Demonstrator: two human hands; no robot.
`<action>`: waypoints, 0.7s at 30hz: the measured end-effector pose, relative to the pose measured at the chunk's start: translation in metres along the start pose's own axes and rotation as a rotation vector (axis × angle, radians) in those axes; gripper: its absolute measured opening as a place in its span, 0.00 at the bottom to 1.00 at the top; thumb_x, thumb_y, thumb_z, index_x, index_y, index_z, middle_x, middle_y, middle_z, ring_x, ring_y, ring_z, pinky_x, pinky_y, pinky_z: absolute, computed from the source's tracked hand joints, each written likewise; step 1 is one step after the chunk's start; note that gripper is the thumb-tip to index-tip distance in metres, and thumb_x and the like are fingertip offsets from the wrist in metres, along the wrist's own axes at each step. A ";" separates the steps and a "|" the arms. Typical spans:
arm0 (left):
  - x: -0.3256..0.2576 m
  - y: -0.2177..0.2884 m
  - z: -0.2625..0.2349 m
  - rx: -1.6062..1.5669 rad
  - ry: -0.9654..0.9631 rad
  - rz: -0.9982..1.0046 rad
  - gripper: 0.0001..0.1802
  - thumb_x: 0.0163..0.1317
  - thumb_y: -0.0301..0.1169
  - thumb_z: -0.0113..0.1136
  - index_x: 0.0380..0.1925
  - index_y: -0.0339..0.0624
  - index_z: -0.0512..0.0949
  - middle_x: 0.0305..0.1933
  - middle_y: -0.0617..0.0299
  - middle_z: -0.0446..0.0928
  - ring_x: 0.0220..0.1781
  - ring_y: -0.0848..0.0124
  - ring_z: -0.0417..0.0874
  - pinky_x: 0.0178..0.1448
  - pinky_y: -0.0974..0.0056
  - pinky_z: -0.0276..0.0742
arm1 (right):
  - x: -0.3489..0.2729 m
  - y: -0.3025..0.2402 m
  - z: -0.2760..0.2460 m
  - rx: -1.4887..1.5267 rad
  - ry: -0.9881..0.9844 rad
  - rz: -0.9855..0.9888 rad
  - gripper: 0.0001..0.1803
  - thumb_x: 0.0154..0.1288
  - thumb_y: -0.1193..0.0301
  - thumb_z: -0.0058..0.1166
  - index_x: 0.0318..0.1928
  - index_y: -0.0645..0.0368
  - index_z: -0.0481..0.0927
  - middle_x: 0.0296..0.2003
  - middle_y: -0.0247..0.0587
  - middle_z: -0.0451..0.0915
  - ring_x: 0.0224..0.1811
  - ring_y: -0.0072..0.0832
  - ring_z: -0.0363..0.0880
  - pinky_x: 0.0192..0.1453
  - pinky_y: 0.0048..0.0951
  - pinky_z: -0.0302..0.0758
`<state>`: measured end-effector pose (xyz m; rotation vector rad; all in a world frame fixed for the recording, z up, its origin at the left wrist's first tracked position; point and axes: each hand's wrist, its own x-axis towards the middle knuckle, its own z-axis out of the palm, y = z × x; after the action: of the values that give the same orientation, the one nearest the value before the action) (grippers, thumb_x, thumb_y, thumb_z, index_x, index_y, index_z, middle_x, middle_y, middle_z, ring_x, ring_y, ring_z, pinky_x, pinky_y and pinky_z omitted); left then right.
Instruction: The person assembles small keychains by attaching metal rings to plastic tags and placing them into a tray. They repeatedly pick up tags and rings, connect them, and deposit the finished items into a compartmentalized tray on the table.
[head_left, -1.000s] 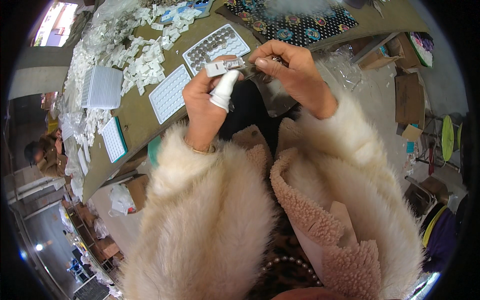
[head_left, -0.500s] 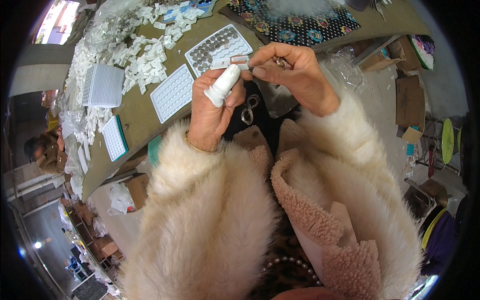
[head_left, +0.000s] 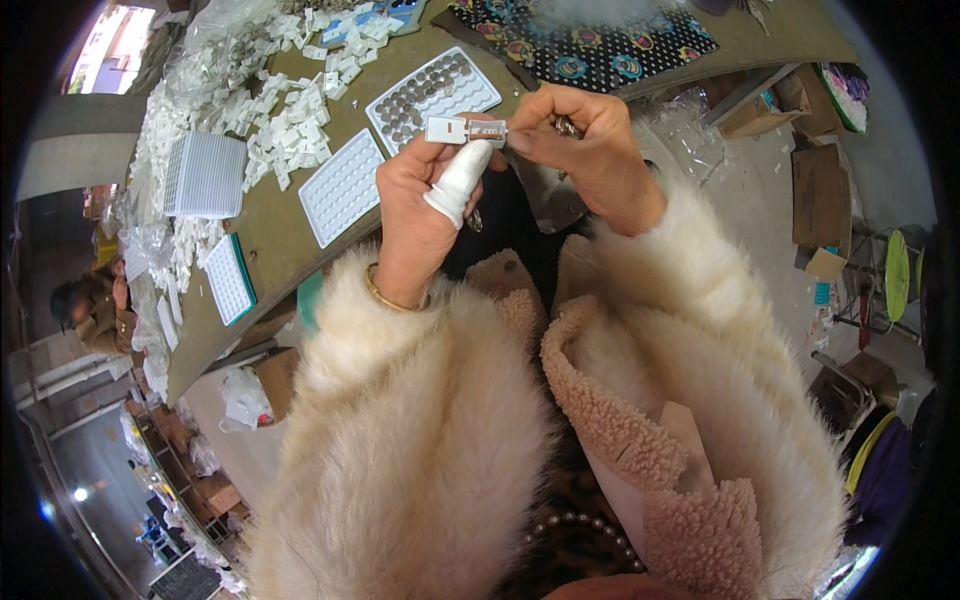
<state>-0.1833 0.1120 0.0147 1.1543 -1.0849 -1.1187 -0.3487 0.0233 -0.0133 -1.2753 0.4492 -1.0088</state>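
- A person (head_left: 95, 305) sits at the far left, at 9 o'clock, beyond the table's end.
- A stack of white trays (head_left: 205, 175) lies on the table (head_left: 300, 240) at 10 o'clock, with a heap of small white parts (head_left: 270, 110) just above it.
- A green-edged tray (head_left: 232, 280) sits near the table edge, below the stack.
- An empty white tray (head_left: 342, 187) lies at 11 o'clock; a second tray filled with round metal pieces (head_left: 432, 95) is just beyond it toward 12.
- The left hand (head_left: 425, 195), its thumb wrapped in white tape, is closed around the left end of a small white and metal piece (head_left: 465, 130), held up above the table edge near 12 o'clock.
- The right hand (head_left: 585, 140) pinches the right end of the same piece with its fingertips.
- A dark patterned mat (head_left: 590, 45) lies on the table at 1 o'clock.
- Cardboard boxes (head_left: 815, 195) stand on the floor at 2 o'clock, well apart from the hands.
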 end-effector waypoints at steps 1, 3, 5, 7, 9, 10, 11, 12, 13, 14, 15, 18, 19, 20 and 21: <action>-0.001 0.000 0.002 0.066 0.022 0.026 0.11 0.70 0.24 0.58 0.51 0.33 0.81 0.39 0.59 0.83 0.26 0.85 0.72 0.29 0.77 0.66 | 0.000 0.000 0.002 -0.097 0.019 -0.094 0.04 0.62 0.75 0.65 0.34 0.62 0.84 0.25 0.25 0.78 0.27 0.09 0.71 0.29 0.16 0.67; 0.000 -0.002 0.005 0.174 0.057 0.108 0.11 0.69 0.22 0.58 0.50 0.34 0.81 0.39 0.60 0.83 0.27 0.86 0.73 0.29 0.78 0.67 | 0.000 -0.003 0.005 -0.221 0.050 -0.165 0.04 0.62 0.75 0.65 0.34 0.63 0.84 0.24 0.23 0.77 0.27 0.08 0.69 0.28 0.15 0.66; 0.000 -0.004 0.005 0.151 0.064 0.125 0.12 0.69 0.22 0.59 0.51 0.34 0.81 0.39 0.59 0.83 0.25 0.85 0.73 0.28 0.79 0.67 | -0.005 -0.009 0.008 -0.273 0.071 -0.129 0.05 0.63 0.75 0.65 0.33 0.63 0.83 0.24 0.23 0.76 0.27 0.08 0.68 0.29 0.15 0.66; 0.000 -0.005 0.003 0.081 0.060 0.141 0.13 0.69 0.22 0.59 0.52 0.33 0.80 0.39 0.59 0.84 0.25 0.85 0.73 0.27 0.79 0.67 | -0.008 -0.016 0.008 -0.287 0.071 -0.043 0.05 0.65 0.74 0.64 0.36 0.63 0.82 0.27 0.24 0.76 0.29 0.10 0.68 0.34 0.15 0.66; 0.000 -0.005 0.000 -0.057 0.039 0.162 0.13 0.69 0.21 0.59 0.53 0.32 0.79 0.39 0.58 0.84 0.25 0.85 0.74 0.26 0.79 0.67 | -0.008 -0.019 0.008 -0.278 0.063 -0.004 0.06 0.67 0.73 0.63 0.37 0.63 0.82 0.29 0.25 0.76 0.31 0.12 0.69 0.38 0.16 0.67; 0.000 -0.006 0.000 -0.064 0.037 0.166 0.14 0.69 0.21 0.58 0.53 0.32 0.79 0.39 0.58 0.84 0.25 0.85 0.74 0.26 0.79 0.67 | -0.007 -0.018 0.009 -0.265 0.057 -0.003 0.06 0.67 0.72 0.62 0.37 0.63 0.81 0.29 0.25 0.77 0.32 0.13 0.70 0.38 0.16 0.68; 0.000 -0.007 0.000 -0.092 0.030 0.177 0.14 0.69 0.21 0.58 0.53 0.32 0.79 0.39 0.58 0.84 0.25 0.85 0.74 0.26 0.79 0.66 | -0.006 -0.017 0.009 -0.244 0.046 -0.034 0.07 0.68 0.72 0.62 0.38 0.63 0.81 0.29 0.26 0.77 0.33 0.13 0.71 0.38 0.17 0.68; 0.000 -0.008 0.002 -0.132 0.026 0.183 0.14 0.68 0.21 0.58 0.53 0.31 0.79 0.39 0.58 0.84 0.25 0.85 0.73 0.26 0.79 0.66 | -0.005 -0.015 0.010 -0.164 0.040 -0.014 0.07 0.68 0.71 0.62 0.38 0.64 0.82 0.29 0.28 0.79 0.32 0.13 0.72 0.37 0.17 0.69; 0.000 -0.008 0.004 -0.118 0.042 0.205 0.14 0.69 0.21 0.58 0.54 0.31 0.79 0.39 0.57 0.84 0.25 0.85 0.73 0.26 0.79 0.66 | -0.004 -0.013 0.013 -0.076 0.029 -0.027 0.08 0.67 0.71 0.63 0.38 0.64 0.82 0.29 0.30 0.81 0.32 0.13 0.74 0.35 0.17 0.70; -0.001 -0.007 0.007 -0.116 0.061 0.222 0.14 0.69 0.21 0.58 0.54 0.31 0.79 0.38 0.57 0.84 0.24 0.85 0.73 0.25 0.79 0.66 | -0.003 -0.013 0.016 0.003 0.034 -0.009 0.08 0.67 0.71 0.63 0.38 0.64 0.83 0.28 0.31 0.83 0.31 0.12 0.76 0.33 0.17 0.71; -0.003 -0.005 0.010 -0.114 0.080 0.239 0.14 0.69 0.21 0.58 0.54 0.31 0.79 0.38 0.57 0.84 0.24 0.85 0.73 0.25 0.79 0.66 | -0.003 -0.016 0.018 0.071 0.023 0.018 0.08 0.68 0.71 0.62 0.39 0.65 0.82 0.30 0.33 0.83 0.32 0.14 0.77 0.35 0.17 0.72; -0.013 0.015 0.018 -0.106 0.102 0.219 0.15 0.68 0.22 0.59 0.54 0.32 0.79 0.38 0.56 0.84 0.24 0.85 0.73 0.25 0.79 0.65 | -0.012 -0.040 0.024 0.239 -0.029 0.123 0.07 0.69 0.74 0.60 0.41 0.66 0.81 0.34 0.38 0.84 0.34 0.18 0.80 0.39 0.20 0.74; -0.021 0.029 0.017 -0.016 0.068 0.228 0.14 0.68 0.23 0.59 0.53 0.31 0.79 0.38 0.56 0.84 0.27 0.80 0.78 0.29 0.76 0.72 | -0.016 -0.055 0.023 0.282 -0.094 0.116 0.06 0.69 0.74 0.60 0.41 0.66 0.81 0.34 0.39 0.84 0.35 0.20 0.81 0.40 0.21 0.75; -0.028 0.044 0.015 0.085 -0.030 0.273 0.15 0.68 0.23 0.59 0.53 0.31 0.79 0.38 0.56 0.84 0.27 0.80 0.78 0.29 0.76 0.72 | -0.021 -0.070 0.024 0.328 -0.161 0.091 0.06 0.69 0.75 0.59 0.42 0.67 0.80 0.35 0.39 0.84 0.35 0.21 0.81 0.41 0.22 0.76; -0.036 0.059 0.013 0.005 -0.152 0.292 0.15 0.68 0.24 0.59 0.53 0.31 0.79 0.38 0.56 0.83 0.27 0.80 0.78 0.29 0.76 0.72 | -0.033 -0.085 0.031 0.269 -0.151 0.042 0.08 0.68 0.71 0.58 0.36 0.64 0.77 0.29 0.39 0.78 0.31 0.26 0.75 0.45 0.32 0.77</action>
<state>-0.1952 0.1500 0.0729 0.8906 -1.3272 -0.9847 -0.3737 0.0707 0.0663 -1.0862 0.2148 -0.8966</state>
